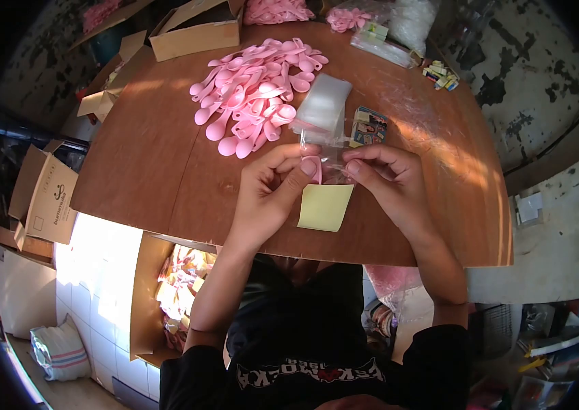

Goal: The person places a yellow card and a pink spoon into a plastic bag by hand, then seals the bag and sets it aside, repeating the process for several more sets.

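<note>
My left hand (277,181) is closed, thumb against fingers, on a pink spoon (316,172), only part of which shows. Opposite it, my right hand (390,176) pinches the edge of a small clear plastic bag (332,172) stretched between both hands. Just below them on the table lies a pale yellow paper pad (325,208). Beyond my fingers is a stack of clear plastic bags (325,102), and right of it a stack of small printed cards (369,124). A large heap of pink spoons (252,92) spreads out at the upper left.
The brown wooden table (139,150) has a curved far edge. An open cardboard box (197,34) stands at its back left; several small yellow-and-white pieces (441,75) lie at the right. Below the near edge, a cardboard box (153,294) holds packed items. A printed carton (47,195) stands left.
</note>
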A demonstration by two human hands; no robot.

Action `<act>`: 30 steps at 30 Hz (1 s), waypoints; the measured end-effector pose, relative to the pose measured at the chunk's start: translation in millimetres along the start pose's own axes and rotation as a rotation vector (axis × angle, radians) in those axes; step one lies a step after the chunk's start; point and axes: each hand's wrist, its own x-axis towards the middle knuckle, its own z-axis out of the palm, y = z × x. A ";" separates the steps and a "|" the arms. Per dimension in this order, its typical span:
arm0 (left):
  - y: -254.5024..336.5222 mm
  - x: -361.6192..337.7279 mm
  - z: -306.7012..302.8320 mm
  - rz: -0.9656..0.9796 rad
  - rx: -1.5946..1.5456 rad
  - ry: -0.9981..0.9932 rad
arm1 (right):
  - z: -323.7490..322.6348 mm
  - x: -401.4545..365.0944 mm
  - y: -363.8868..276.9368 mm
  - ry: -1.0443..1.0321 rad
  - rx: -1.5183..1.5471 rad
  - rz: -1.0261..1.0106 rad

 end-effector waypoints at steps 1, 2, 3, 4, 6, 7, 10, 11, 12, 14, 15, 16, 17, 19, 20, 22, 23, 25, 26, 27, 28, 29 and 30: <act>-1.7 0.2 -1.4 0.015 0.016 0.021 | 0.9 -0.1 0.1 0.019 -0.026 0.000; -1.9 0.2 -1.8 0.014 0.017 0.023 | 1.3 -0.1 0.8 0.018 -0.024 0.001; -2.3 0.2 -1.9 -0.008 -0.004 0.036 | 1.6 -0.2 1.5 0.029 -0.026 -0.005; -2.8 -0.1 -1.9 -0.031 -0.025 0.049 | 1.7 -0.2 2.3 0.041 -0.028 -0.011; -2.3 -0.3 -1.3 -0.028 -0.045 0.046 | 1.5 0.5 10.0 0.043 0.027 -0.019; -2.4 -0.3 -1.3 -0.025 -0.065 0.041 | 1.1 0.8 12.8 0.045 0.082 -0.028; -7.5 0.2 -6.3 -0.050 -0.079 0.031 | -1.2 0.8 13.3 0.008 0.104 -0.058; -7.4 0.2 -7.0 -0.053 -0.079 0.030 | -0.7 0.5 11.7 0.010 0.106 -0.057; -6.9 0.1 -7.3 -0.051 -0.082 0.015 | 0.3 -0.1 9.1 0.028 0.113 -0.048; -5.8 0.2 -6.4 -0.052 -0.084 0.001 | -0.7 -0.7 10.7 0.045 0.122 -0.038; -5.1 0.5 -5.5 -0.047 -0.083 0.008 | -3.3 -0.8 15.1 0.011 0.121 -0.081; -4.9 0.8 -5.0 -0.042 -0.082 0.015 | -5.3 -0.7 17.7 -0.023 0.119 -0.123; -5.4 0.8 -5.8 -0.044 -0.082 0.015 | -6.4 -0.5 18.2 -0.023 0.120 -0.122; -6.6 0.8 -8.6 -0.047 -0.090 -0.029 | -8.2 0.4 19.0 -0.075 0.172 -0.134; -7.6 0.6 -8.9 -0.048 -0.090 -0.028 | -9.6 0.7 19.5 -0.075 0.173 -0.133; -9.9 -0.3 -9.5 -0.010 -0.078 -0.015 | -12.2 1.3 20.5 -0.105 0.146 -0.193; -11.4 -0.3 -11.0 -0.012 -0.077 -0.014 | -12.5 1.7 20.6 -0.105 0.147 -0.192; -14.5 0.1 -14.6 0.011 -0.035 -0.019 | -13.1 1.6 20.6 -0.136 0.131 -0.243; -15.5 0.3 -14.7 0.009 -0.035 -0.018 | -13.1 1.2 21.0 -0.135 0.132 -0.241; -16.2 0.5 -14.8 0.008 -0.030 -0.012 | -12.9 0.9 21.3 -0.137 0.119 -0.264; -16.3 0.6 -14.8 0.008 -0.024 -0.006 | -12.7 0.8 21.4 -0.139 0.106 -0.289; -16.0 0.5 -14.8 0.007 -0.023 -0.006 | -13.1 0.8 21.0 -0.138 0.107 -0.288; -15.4 0.3 -14.7 0.005 -0.031 -0.006 | -13.9 0.6 20.4 -0.146 0.063 -0.295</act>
